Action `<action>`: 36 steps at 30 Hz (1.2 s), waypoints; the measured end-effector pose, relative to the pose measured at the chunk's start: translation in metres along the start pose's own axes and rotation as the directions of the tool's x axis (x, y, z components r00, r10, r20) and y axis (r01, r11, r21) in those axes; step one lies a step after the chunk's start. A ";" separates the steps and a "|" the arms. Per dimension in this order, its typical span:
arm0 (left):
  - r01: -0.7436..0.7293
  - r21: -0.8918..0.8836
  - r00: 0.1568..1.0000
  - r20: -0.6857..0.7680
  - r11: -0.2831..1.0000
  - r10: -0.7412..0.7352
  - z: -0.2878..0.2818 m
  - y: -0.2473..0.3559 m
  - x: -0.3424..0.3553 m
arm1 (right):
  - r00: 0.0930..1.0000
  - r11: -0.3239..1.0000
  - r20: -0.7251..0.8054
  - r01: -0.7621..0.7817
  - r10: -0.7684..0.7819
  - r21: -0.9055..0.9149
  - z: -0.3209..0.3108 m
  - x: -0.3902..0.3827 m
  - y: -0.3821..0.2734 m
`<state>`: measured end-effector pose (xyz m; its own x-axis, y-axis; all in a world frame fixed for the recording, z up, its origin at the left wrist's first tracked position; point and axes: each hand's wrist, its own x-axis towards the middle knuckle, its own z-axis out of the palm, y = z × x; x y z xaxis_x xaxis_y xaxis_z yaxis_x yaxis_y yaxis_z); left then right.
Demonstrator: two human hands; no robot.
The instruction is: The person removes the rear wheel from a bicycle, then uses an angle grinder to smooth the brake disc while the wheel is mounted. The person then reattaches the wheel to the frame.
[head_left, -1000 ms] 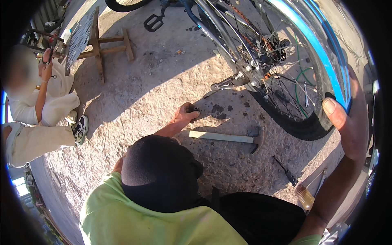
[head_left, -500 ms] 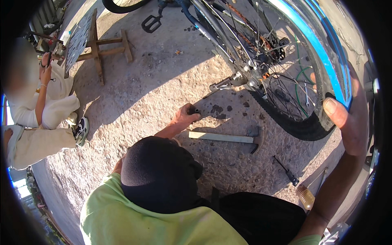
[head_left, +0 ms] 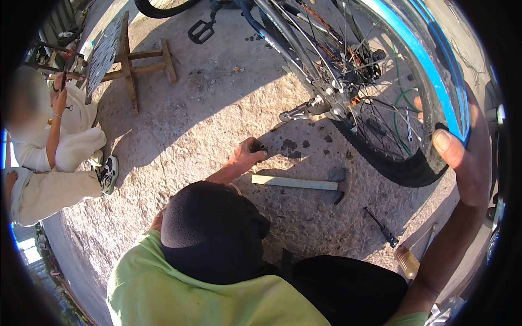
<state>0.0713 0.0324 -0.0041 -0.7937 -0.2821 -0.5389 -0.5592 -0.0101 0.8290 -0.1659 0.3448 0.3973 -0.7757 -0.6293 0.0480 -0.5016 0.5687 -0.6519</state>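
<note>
My left hand [head_left: 247, 155] is low over the ground, fingers curled round a small dark tube-ended thing [head_left: 262, 148] whose kind I cannot make out. Part of that forearm is hidden behind a rounded black shape [head_left: 212, 233]. At the right, my right hand [head_left: 459, 157] grips the bicycle's rear wheel [head_left: 402, 173] at its tyre, thumb outside by the end of a blue mudguard [head_left: 432, 70], fingertips showing on the spoke side. A hammer [head_left: 296, 182] with a pale handle lies on the ground between my hands, nearer the left one.
A dark slim tool [head_left: 380, 227] and a ribbed tan handle [head_left: 408, 262] lie to the lower right. The bicycle's pedal [head_left: 201, 32] and a wooden stand [head_left: 128, 65] are farther off. Another person [head_left: 60, 141] sits at the left, holding a dark object.
The other person at the left has shifted slightly. My two hands and the hammer look the same; the wheel shows hardly any movement.
</note>
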 end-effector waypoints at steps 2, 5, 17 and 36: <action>0.014 -0.006 1.000 -0.001 1.000 -0.014 -0.001 0.001 -0.002 | 1.000 1.000 -0.003 0.002 -0.002 0.000 -0.001 0.001 0.002; 0.001 0.008 1.000 -0.007 1.000 -0.001 0.001 0.000 0.000 | 0.999 0.999 -0.053 0.014 -0.012 0.031 -0.003 -0.002 0.002; 0.008 -0.003 1.000 -0.011 1.000 -0.008 0.001 0.001 -0.001 | 0.999 0.999 -0.042 -0.012 0.014 0.031 -0.006 -0.003 0.005; -0.014 0.011 1.000 0.002 1.000 0.014 0.000 -0.002 0.002 | 1.000 0.998 -0.012 0.005 -0.004 0.067 -0.004 -0.001 0.008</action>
<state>0.0706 0.0314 -0.0065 -0.8022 -0.2801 -0.5273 -0.5503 0.0041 0.8350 -0.1702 0.3519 0.3953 -0.7782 -0.6252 0.0593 -0.4784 0.5290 -0.7009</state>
